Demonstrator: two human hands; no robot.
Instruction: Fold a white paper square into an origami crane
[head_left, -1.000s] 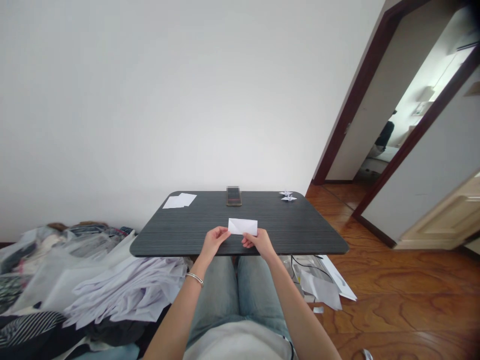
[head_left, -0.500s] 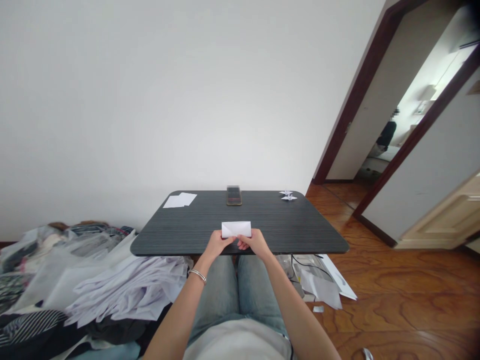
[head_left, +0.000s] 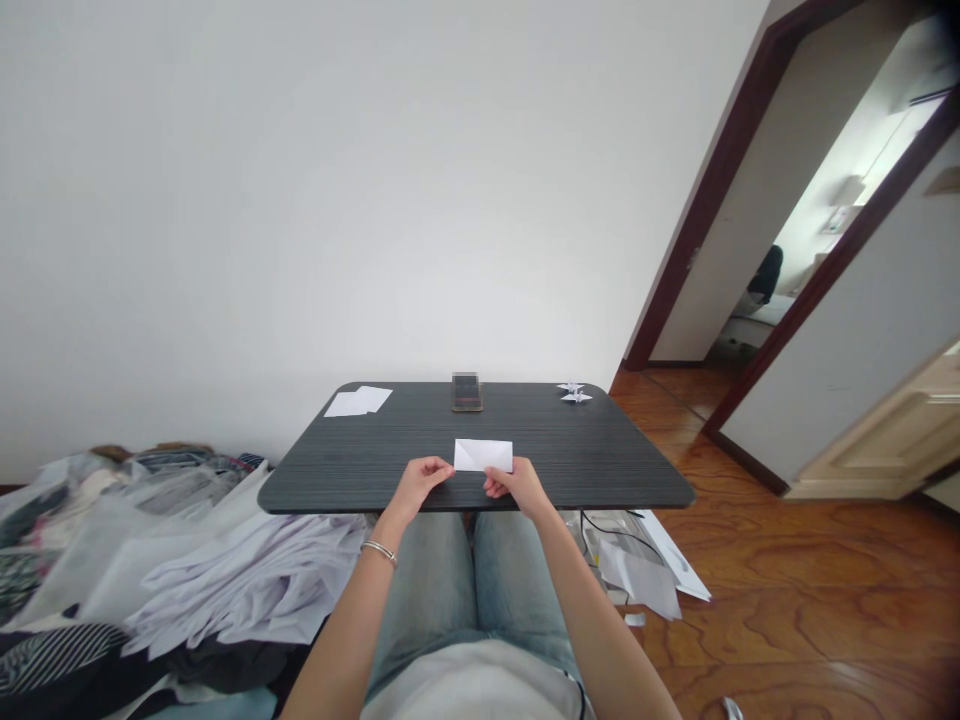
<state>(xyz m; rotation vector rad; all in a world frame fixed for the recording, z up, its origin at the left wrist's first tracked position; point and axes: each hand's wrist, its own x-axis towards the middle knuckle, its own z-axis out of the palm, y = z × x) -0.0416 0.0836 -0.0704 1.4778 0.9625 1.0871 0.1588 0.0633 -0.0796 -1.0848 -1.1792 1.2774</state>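
A white sheet of paper (head_left: 474, 453), folded into a small oblong with diagonal creases, is held just above the near part of the dark table (head_left: 360, 460). My right hand (head_left: 517, 485) grips its lower right part, thumb on top and fingers curled beneath. At the lower left corner, the thumb and forefinger of my left hand (head_left: 421, 483) are pinched together, touching the paper's tip. A silver bangle (head_left: 380, 551) circles my left wrist.
Loose white sheets (head_left: 360, 401) lie at the table's back left. A phone (head_left: 466, 393) stands at the back middle, and folded paper cranes (head_left: 576, 397) sit at the back right. Clothes and bags (head_left: 247, 580) are heaped on the left; papers and cables (head_left: 637, 560) lie below right.
The folded paper has shifted slightly right with my right hand. My left hand has slid left from the bottom edge to the lower left corner.
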